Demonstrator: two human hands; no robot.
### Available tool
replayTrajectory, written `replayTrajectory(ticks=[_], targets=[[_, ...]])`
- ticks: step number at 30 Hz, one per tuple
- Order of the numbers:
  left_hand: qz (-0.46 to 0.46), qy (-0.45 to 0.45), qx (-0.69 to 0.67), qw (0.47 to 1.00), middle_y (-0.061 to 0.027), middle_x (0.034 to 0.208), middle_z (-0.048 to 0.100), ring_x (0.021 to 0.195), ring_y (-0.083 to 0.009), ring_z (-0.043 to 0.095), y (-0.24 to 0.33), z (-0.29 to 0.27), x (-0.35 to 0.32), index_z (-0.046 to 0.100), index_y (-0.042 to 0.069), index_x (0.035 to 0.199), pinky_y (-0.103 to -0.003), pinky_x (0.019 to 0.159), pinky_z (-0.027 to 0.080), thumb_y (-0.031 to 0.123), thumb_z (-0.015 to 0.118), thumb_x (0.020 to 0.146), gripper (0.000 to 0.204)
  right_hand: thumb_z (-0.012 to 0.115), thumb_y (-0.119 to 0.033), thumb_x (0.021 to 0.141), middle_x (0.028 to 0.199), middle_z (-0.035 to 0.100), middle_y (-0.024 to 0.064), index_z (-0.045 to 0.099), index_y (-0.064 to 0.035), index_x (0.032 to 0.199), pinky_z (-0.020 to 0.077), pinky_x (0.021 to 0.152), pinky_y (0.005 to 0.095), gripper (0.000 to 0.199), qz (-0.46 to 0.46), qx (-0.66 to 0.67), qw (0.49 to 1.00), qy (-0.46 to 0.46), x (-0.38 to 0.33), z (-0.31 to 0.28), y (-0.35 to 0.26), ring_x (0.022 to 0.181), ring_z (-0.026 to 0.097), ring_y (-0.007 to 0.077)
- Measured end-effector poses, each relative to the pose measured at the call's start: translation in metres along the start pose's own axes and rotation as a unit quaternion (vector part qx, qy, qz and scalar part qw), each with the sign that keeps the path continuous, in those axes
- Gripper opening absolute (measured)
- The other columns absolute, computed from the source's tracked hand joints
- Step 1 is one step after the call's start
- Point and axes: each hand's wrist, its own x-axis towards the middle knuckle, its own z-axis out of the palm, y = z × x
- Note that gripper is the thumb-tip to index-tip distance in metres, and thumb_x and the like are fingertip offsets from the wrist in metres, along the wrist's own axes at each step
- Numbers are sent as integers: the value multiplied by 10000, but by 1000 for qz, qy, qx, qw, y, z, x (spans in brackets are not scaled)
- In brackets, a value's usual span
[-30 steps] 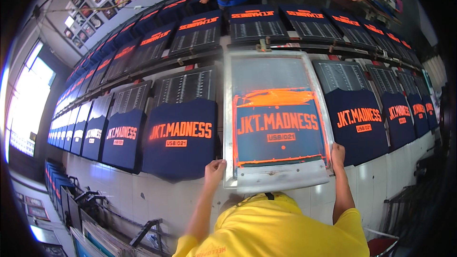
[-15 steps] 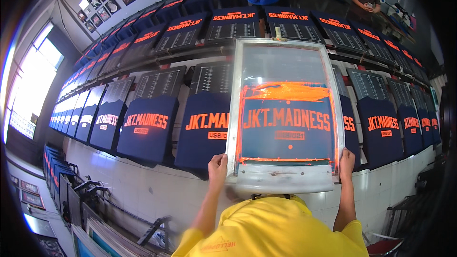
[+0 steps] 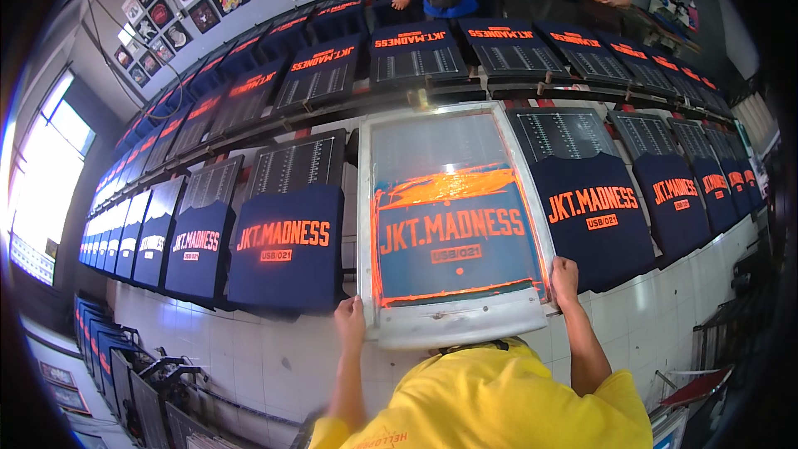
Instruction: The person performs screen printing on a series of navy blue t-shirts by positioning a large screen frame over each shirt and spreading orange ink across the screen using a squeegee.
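A screen printing frame (image 3: 369, 216) with a pale metal rim lies in front of me. Its mesh carries orange lettering and a thick band of wet orange ink (image 3: 445, 186) across the middle. Along the near end runs a wide pale grey bar (image 3: 457, 322). My left hand (image 3: 350, 316) is closed at the frame's near left edge, slightly blurred. On the near right edge, my right hand (image 3: 565, 280) pinches the rim. What lies under the frame is mostly hidden; I cannot tell whether the frame touches it.
Navy T-shirts with orange prints lie on black boards on both sides, one to the left (image 3: 287, 283) and one to the right (image 3: 594, 233). A second row (image 3: 416, 58) stands beyond a rail. Two people stand at the back. Stacked racks (image 3: 137, 366) are at the lower left.
The frame and both my hands have shifted left and slightly nearer in the view. The shirt right of the frame, partly covered before, now shows fully. Both hands keep to the frame's sides.
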Motion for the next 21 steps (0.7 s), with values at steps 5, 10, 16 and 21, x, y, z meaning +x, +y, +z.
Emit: replayTrajectory(ticks=[5, 10, 16, 21], targets=[[-1, -14, 1, 1000, -128, 862, 677, 791, -153, 599, -12, -9, 25, 652, -131, 1049, -317, 723, 473, 210, 606, 952, 358, 477, -228, 914, 642, 581, 226, 599, 87, 769, 439, 661, 460, 369, -13, -20, 1000, 4, 2, 16, -7, 616, 596, 322], [6, -20, -6, 1000, -164, 937, 705, 874, -194, 649, -20, -7, 47, 662, -122, 1067, -327, 795, 494, 220, 611, 946, 366, 478, -228, 911, 684, 592, 268, 609, 89, 782, 445, 688, 474, 367, -24, -34, 999, 16, 6, 26, -9, 669, 620, 393], [5, -32, -4, 999, -196, 980, 710, 920, -226, 661, -29, -7, 62, 668, -115, 1081, -341, 837, 493, 219, 612, 938, 367, 477, -233, 912, 701, 602, 267, 612, 85, 785, 448, 701, 482, 368, -15, -34, 999, 16, 8, 33, -13, 690, 620, 409], [15, -43, 27, 999, -197, 933, 704, 881, -257, 663, -42, -12, 71, 681, -97, 1030, -354, 820, 490, 217, 602, 922, 342, 472, -228, 910, 706, 612, 261, 619, 74, 776, 453, 706, 483, 361, -8, -44, 999, 29, 5, 41, -18, 702, 626, 410]])
